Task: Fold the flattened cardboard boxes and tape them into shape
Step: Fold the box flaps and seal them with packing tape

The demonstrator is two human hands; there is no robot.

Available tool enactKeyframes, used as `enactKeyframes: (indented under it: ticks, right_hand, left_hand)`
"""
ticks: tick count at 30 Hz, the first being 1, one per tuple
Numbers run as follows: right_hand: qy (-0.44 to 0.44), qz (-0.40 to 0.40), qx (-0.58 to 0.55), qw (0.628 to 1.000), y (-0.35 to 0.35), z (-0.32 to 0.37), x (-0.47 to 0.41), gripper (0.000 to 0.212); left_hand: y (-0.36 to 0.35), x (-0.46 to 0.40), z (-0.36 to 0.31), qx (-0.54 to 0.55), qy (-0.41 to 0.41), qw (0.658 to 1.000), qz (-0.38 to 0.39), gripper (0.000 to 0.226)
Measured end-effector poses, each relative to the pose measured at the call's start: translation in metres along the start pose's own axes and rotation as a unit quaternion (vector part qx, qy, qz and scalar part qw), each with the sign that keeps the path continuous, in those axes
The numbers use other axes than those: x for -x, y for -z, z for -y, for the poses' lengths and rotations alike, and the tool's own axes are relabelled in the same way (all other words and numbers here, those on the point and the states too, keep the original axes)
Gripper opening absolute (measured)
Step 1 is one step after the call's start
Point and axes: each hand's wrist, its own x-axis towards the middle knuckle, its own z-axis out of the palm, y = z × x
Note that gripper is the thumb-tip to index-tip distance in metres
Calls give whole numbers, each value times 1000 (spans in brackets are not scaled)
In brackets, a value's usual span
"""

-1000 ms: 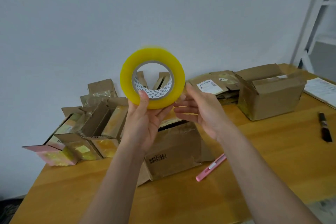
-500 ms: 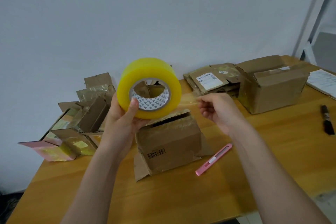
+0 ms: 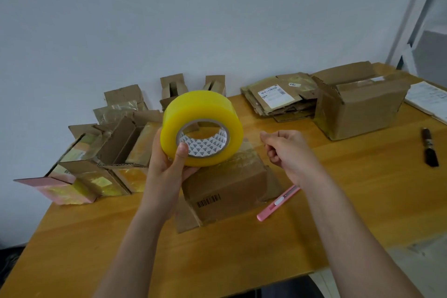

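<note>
My left hand (image 3: 167, 164) holds a thick yellow tape roll (image 3: 202, 113) above the table, thumb on its front rim. My right hand (image 3: 287, 150) is to the right of the roll, fingers pinched on the clear tape end; a faint strip stretches from the roll to the fingertips. Below the roll stands a folded cardboard box (image 3: 227, 186) with a barcode on its front face. A stack of flattened boxes (image 3: 278, 99) lies at the back of the wooden table (image 3: 362, 189).
Several assembled small boxes (image 3: 96, 159) crowd the left side. A larger brown box (image 3: 362, 106) stands at the back right. A pink utility knife (image 3: 278, 203) lies right of the barcode box, a black marker (image 3: 429, 147) and papers (image 3: 428, 99) at the far right.
The roll has come down and tilted so its side faces up. My right hand has pulled away to the right, drawing the tape end out from the roll.
</note>
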Motion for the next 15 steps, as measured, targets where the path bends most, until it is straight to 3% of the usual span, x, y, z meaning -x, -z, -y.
enactKeyframes:
  ticks: [15]
  right_hand:
    - [-51, -16, 0, 999, -3, -25, -2, 18]
  left_hand:
    - [-5, 4, 1, -26, -40, 999, -6, 64]
